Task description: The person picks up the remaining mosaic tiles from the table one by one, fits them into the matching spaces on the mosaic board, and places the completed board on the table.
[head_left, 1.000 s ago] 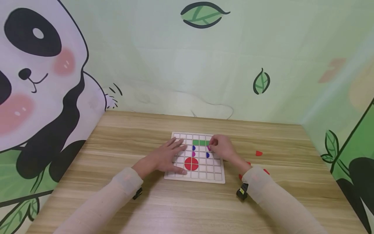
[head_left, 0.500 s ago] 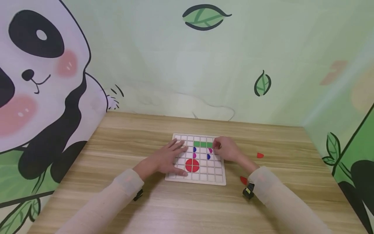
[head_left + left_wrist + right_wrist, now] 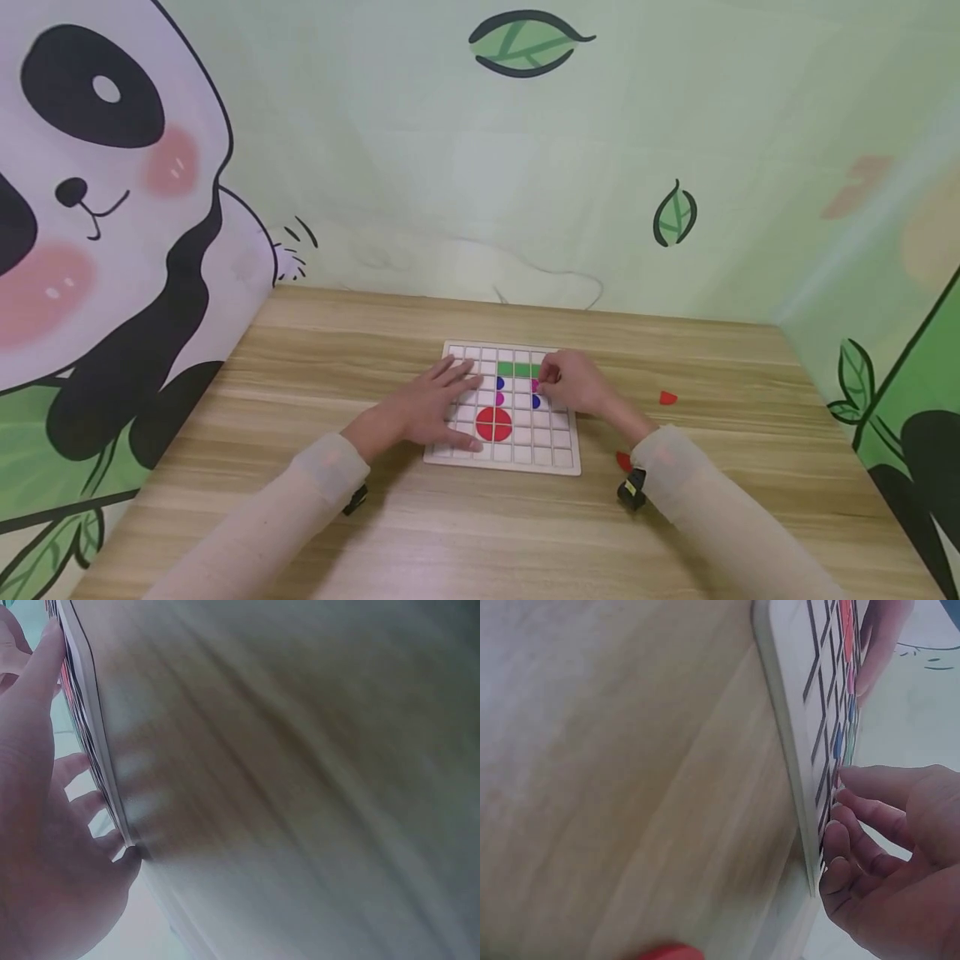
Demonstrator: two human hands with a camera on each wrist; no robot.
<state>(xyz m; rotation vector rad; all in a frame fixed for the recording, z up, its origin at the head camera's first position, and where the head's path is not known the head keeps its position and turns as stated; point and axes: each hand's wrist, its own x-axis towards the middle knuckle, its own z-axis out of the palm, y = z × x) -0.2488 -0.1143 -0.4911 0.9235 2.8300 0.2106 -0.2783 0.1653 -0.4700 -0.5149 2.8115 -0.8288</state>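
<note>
A white gridded board (image 3: 555,456) lies on the table, with coloured pieces set in its squares. My left hand (image 3: 427,408) rests spread over the board's left side, fingers straight. At the right side my right hand (image 3: 581,385) has thumb and forefinger on a small magenta half-circle piece (image 3: 535,385), mostly covered by the fingertips. Just below it sits a blue half-circle (image 3: 536,402). Above runs a green strip (image 3: 517,370). Further left are another blue half-circle (image 3: 500,383), a second magenta one (image 3: 499,399) and a red circle (image 3: 485,418) made of quarter pieces.
Loose red pieces lie right of the board: one red piece (image 3: 667,398) farther back, another red piece (image 3: 623,460) by the right wrist. The wooden table (image 3: 480,533) meets a wall (image 3: 420,208) printed with leaves and a panda.
Half a second ago the right fingers were drawn back from the magenta piece, which showed askew in its square; now they are on it again. The left hand stays in place on the board.
</note>
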